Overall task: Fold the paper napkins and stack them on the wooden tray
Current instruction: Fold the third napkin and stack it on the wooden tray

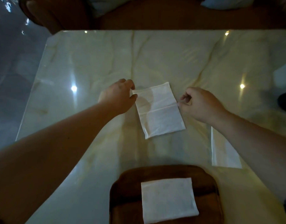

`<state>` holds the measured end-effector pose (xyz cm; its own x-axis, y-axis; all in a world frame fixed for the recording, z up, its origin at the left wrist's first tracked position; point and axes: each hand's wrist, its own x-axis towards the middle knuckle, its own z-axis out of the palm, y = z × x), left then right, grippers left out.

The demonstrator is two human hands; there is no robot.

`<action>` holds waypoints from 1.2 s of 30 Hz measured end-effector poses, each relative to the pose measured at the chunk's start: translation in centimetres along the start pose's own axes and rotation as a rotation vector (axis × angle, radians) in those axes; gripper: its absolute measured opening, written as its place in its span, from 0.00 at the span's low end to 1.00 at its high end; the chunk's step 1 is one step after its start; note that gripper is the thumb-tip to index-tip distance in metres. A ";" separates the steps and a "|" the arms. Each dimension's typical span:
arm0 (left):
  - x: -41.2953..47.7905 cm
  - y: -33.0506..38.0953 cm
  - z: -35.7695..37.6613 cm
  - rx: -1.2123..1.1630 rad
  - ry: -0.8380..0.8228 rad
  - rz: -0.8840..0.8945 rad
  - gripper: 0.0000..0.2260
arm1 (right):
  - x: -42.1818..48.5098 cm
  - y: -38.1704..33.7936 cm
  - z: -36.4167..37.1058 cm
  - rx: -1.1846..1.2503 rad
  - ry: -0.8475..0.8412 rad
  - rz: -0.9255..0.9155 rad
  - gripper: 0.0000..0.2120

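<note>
As it lies flat, napkin (159, 110) between left hand (118, 96), right hand (200, 105)

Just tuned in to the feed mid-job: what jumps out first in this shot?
The white napkin lying flat mid-table, with the left hand pinching its far-left corner and the right hand at its right edge. Nearer the camera, a folded napkin sits on the dark wooden tray. Another napkin lies on the glossy marble table, partly under the right forearm.
</note>
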<state>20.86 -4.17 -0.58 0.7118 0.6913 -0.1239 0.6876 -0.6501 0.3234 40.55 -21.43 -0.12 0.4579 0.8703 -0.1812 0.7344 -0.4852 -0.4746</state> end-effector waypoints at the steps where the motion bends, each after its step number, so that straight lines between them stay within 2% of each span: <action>1: 0.6 -0.1 0.1 0.004 -0.009 -0.001 0.14 | 1.1 0.0 -0.1 -0.033 -0.003 -0.017 0.08; 8: 3.0 -0.7 1.1 0.128 -0.090 0.053 0.17 | 5.8 -0.9 0.5 -0.204 -0.002 -0.105 0.16; 12: 3.7 -0.8 1.2 0.107 -0.107 0.046 0.11 | 7.8 -1.5 0.9 -0.160 -0.101 -0.138 0.18; 14: 3.9 -0.7 1.3 0.085 -0.089 0.063 0.07 | 8.3 -1.8 1.0 -0.151 -0.138 -0.134 0.15; 17: 4.0 -0.4 1.3 0.064 -0.057 0.081 0.07 | 8.4 -1.8 1.2 -0.150 -0.109 -0.107 0.05; 19: 3.8 -0.2 1.2 0.024 -0.031 0.086 0.06 | 7.9 -1.8 1.1 -0.126 -0.089 -0.103 0.02; 25: 1.8 0.4 0.3 -0.106 0.029 0.090 0.06 | 4.1 -2.2 -0.1 0.086 0.002 -0.115 0.01; 30: -1.5 1.4 0.5 -0.150 0.050 0.157 0.10 | 0.2 -1.8 -0.5 0.187 -0.014 -0.124 0.03; 36: -5.2 2.0 1.8 -0.092 0.132 0.351 0.04 | -2.5 -0.7 0.3 0.086 -0.070 -0.227 0.07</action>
<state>18.80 -9.62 -0.97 0.8730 0.4703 0.1294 0.3852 -0.8275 0.4084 38.77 -23.22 0.38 0.2479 0.9614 -0.1192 0.7677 -0.2700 -0.5811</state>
